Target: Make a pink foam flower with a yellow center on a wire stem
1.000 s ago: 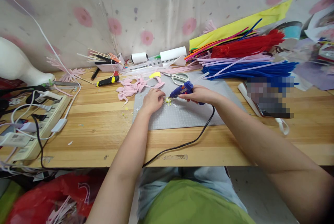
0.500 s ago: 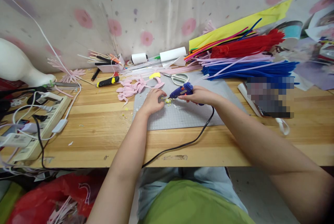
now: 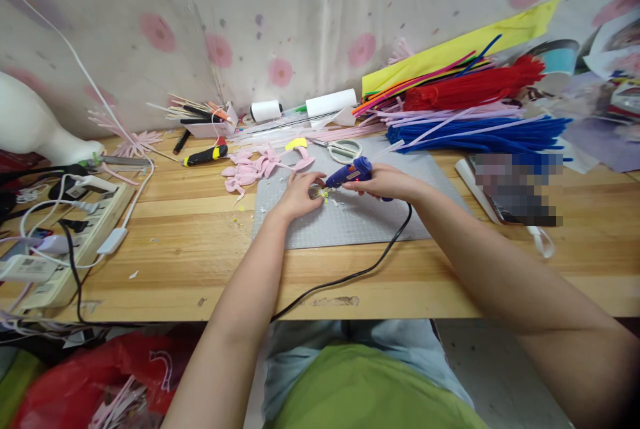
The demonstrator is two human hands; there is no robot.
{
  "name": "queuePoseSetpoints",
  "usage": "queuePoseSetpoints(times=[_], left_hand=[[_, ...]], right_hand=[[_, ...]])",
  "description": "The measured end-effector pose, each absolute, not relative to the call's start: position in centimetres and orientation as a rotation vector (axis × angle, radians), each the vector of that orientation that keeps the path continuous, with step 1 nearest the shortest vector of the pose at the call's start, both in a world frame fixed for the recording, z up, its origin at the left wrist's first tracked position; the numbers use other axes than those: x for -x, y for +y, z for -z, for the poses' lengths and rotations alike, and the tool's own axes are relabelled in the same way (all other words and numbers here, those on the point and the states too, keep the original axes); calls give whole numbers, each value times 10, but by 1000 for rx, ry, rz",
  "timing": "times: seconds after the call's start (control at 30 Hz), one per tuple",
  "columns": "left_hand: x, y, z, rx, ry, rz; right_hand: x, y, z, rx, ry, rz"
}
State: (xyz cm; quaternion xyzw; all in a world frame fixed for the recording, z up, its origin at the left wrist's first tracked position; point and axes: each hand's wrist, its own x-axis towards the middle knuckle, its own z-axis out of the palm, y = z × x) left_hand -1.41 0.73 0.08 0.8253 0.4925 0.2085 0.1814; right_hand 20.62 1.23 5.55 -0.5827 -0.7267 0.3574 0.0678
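Observation:
On the grey cutting mat [image 3: 360,225] lies a small bunch of yellow flower stamens [image 3: 324,195], its strands fanned out. My left hand [image 3: 300,196] curls its thumb and fingers round the left side of the bunch, partly covering it. A blue hot glue gun [image 3: 345,174] is in my right hand [image 3: 383,182], its nozzle pointing left and down at the stamens. Whether the nozzle touches them is too small to tell. Pink fuzzy petals [image 3: 255,167] with a yellow piece on them lie beyond my left hand, and scissors [image 3: 345,149] lie behind the glue gun.
The gun's black cord [image 3: 350,278] runs over the table's front edge. A utility knife [image 3: 205,155] lies at left, near a power strip [image 3: 95,235] with tangled cables. Blue pipe cleaners [image 3: 480,133] and red pipe cleaners [image 3: 475,85] are piled behind; a phone [image 3: 515,195] lies at right.
My left hand's fingers spread away from the stamens half a second ago and now curl round them again. The glue gun has stayed almost in place, its nozzle by the bunch.

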Motion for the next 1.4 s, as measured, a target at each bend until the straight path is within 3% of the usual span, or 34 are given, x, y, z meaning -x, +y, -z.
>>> queuePoseSetpoints(times=[0.93, 1.4], left_hand=[[20, 12, 2, -2196, 1677, -770], [5, 8, 9, -2131, 1982, -585]], right_hand=[[-211, 15, -48, 1719, -2136, -1146], [-218, 15, -43, 1667, -2126, -1165]])
